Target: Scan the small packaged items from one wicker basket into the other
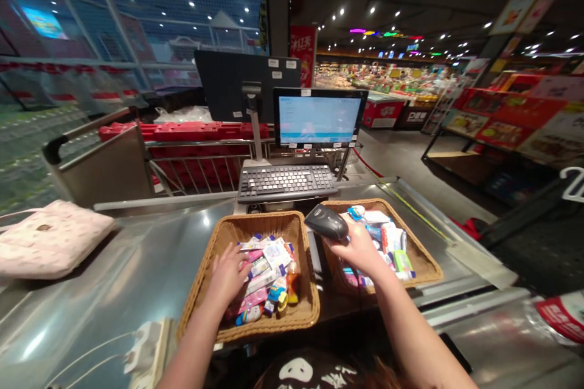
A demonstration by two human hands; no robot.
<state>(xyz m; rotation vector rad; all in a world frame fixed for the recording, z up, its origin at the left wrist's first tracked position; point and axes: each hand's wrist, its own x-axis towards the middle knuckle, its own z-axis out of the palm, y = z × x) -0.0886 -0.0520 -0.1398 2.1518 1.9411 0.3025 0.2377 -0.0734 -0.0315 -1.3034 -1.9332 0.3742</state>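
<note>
Two wicker baskets stand side by side on the counter. The left wicker basket (pixel 255 223) is full of small packaged toiletries (pixel 267 273) in white, pink and blue, and my left hand (pixel 227 275) rests palm down on them. My right hand (pixel 358 249) is shut around a black handheld barcode scanner (pixel 327 222), held above the near edge of the right wicker basket (pixel 424 264). That basket holds more boxes and tubes (pixel 387 240), some partly hidden behind my hand.
A black keyboard (pixel 286 182) and a lit monitor (pixel 319 117) stand just beyond the baskets on the stainless steel checkout counter (pixel 114 298). A pale pink quilted pouch (pixel 52 240) lies to the left. Red crates sit behind a metal railing (pixel 196 167).
</note>
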